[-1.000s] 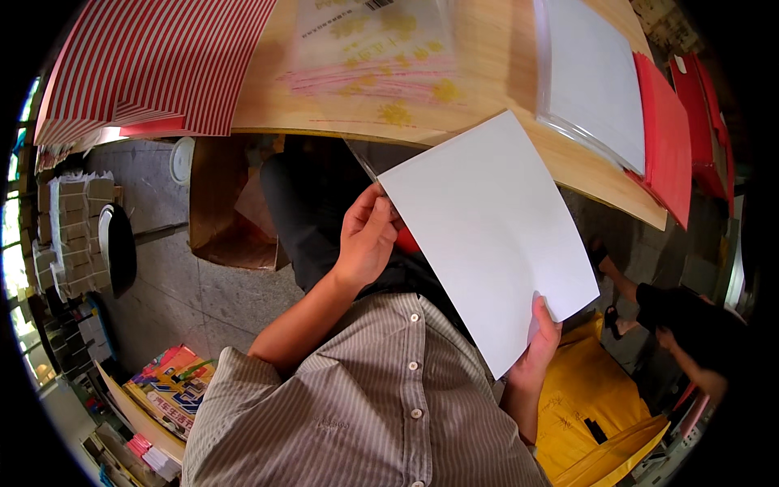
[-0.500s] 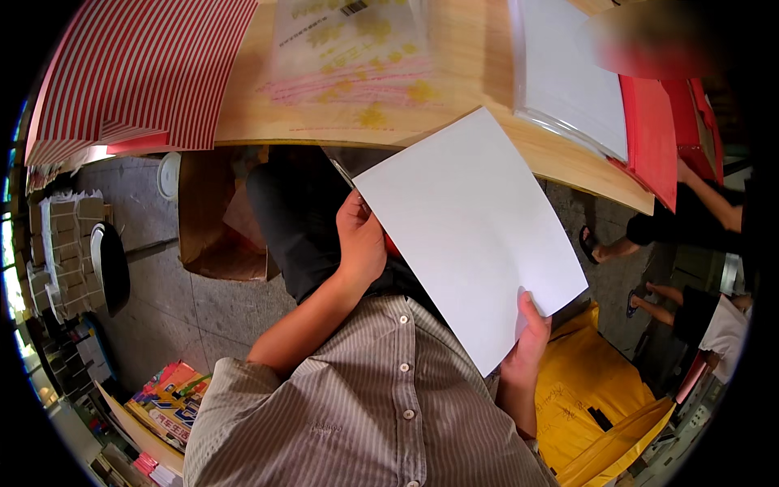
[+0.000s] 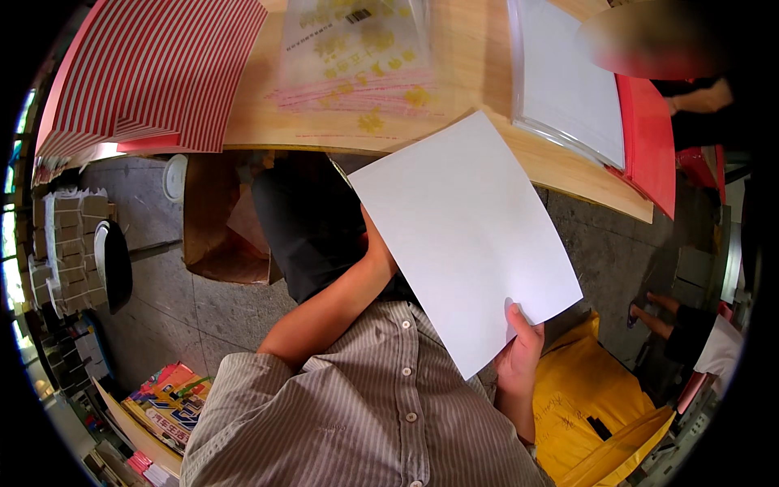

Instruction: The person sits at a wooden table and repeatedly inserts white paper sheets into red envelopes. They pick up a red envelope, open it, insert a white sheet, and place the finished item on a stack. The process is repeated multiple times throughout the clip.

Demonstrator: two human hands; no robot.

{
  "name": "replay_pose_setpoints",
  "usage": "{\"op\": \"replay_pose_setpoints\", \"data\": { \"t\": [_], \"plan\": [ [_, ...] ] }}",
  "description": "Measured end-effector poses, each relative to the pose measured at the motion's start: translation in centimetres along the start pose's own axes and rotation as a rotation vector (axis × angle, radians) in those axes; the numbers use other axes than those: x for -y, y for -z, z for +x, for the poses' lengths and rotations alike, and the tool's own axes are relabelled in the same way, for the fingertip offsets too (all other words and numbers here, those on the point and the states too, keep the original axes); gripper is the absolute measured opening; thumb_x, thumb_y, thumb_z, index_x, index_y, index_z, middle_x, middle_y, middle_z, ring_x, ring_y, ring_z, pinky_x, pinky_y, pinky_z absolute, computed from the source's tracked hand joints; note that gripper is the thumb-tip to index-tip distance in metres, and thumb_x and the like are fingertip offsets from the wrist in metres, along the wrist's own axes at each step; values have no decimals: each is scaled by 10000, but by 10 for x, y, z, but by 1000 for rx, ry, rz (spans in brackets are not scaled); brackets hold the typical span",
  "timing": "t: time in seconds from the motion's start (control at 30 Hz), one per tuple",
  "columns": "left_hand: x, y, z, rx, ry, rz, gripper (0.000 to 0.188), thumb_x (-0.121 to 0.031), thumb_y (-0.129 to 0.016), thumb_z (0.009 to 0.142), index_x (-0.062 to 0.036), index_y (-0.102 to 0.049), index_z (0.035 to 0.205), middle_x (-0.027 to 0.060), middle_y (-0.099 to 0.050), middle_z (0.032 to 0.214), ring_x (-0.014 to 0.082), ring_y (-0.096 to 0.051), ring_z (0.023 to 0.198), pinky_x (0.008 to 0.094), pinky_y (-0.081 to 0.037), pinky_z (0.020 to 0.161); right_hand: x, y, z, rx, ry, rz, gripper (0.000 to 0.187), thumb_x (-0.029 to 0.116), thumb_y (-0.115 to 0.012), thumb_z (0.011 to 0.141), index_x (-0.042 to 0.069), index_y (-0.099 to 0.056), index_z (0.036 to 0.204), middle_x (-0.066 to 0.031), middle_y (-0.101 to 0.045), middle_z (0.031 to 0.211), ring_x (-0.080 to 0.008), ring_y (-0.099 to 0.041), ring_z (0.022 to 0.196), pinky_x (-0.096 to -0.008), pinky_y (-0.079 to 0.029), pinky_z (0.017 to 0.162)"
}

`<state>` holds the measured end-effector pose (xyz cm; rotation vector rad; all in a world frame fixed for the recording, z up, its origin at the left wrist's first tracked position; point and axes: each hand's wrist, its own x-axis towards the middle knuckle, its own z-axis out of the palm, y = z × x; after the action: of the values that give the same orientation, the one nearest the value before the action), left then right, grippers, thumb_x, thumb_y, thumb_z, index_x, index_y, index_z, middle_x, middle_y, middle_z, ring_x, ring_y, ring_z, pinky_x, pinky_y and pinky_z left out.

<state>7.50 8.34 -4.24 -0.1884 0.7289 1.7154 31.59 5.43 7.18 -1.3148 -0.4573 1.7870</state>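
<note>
Judging by the gentle bow of the white sheet (image 3: 466, 243), probably light, flexible and easily creased, perhaps a little slippery. Best to take hold along opposite edges, with broad, mild pressure rather than a hard pinch. Looks plain, smooth and four-cornered, with soft shading near the lower right. Hangs slantwise over the dark trousers (image 3: 294, 231), near the bench (image 3: 568, 172). Is clasped at the lower right edge by the right grip (image 3: 522, 349). Cannot tell the state of the left grip (image 3: 379, 247), mostly hidden behind.

The sheet (image 3: 458, 243) is smooth, matt paper.
</note>
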Motion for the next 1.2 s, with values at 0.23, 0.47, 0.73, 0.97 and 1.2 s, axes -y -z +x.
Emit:
{"op": "replay_pose_setpoints", "data": {
  "t": [0.23,0.47,0.73,0.97,1.2],
  "plan": [
    [24,22,18,72,250,-194,489,-403,-344,1031,-29,-528,1287,110,-624,1191,257,-634,1048,373,-546,877,3,-9,-4,71,-70,78,469,-2,-628,889,27,-503,1340,-116,-595,1240,-264,-597,1139,-402,-503,955],
    [29,30,4,80,263,14,462,-374,-360,1037,-21,-526,1285,117,-625,1186,257,-641,1038,374,-557,864,7,-12,-5,90,-70,96,472,-10,-613,897,23,-491,1352,-122,-587,1261,-264,-586,1161,-403,-498,968],
    [39,23,-35,83,261,244,432,-341,-377,1044,-11,-524,1282,125,-626,1180,257,-648,1027,375,-568,848,9,-16,-6,103,-99,78,487,23,-607,905,12,-470,1372,-116,-580,1284,-267,-578,1180,-394,-477,988],
    [32,-14,-71,59,230,296,340,-236,-453,1036,22,-544,1237,136,-650,1110,250,-673,963,371,-592,804,9,-34,-6,133,-18,127,462,-3,-621,916,29,-482,1356,-88,-562,1287,-232,-554,1191,-387,-464,996],
    [50,15,-68,205,235,168,288,-159,-513,1010,17,-550,1235,134,-635,1132,227,-653,987,358,-590,808,0,-70,3,143,-3,161,437,20,-610,939,52,-469,1352,-79,-556,1280,-213,-550,1195,-364,-480,986]
  ]
}}
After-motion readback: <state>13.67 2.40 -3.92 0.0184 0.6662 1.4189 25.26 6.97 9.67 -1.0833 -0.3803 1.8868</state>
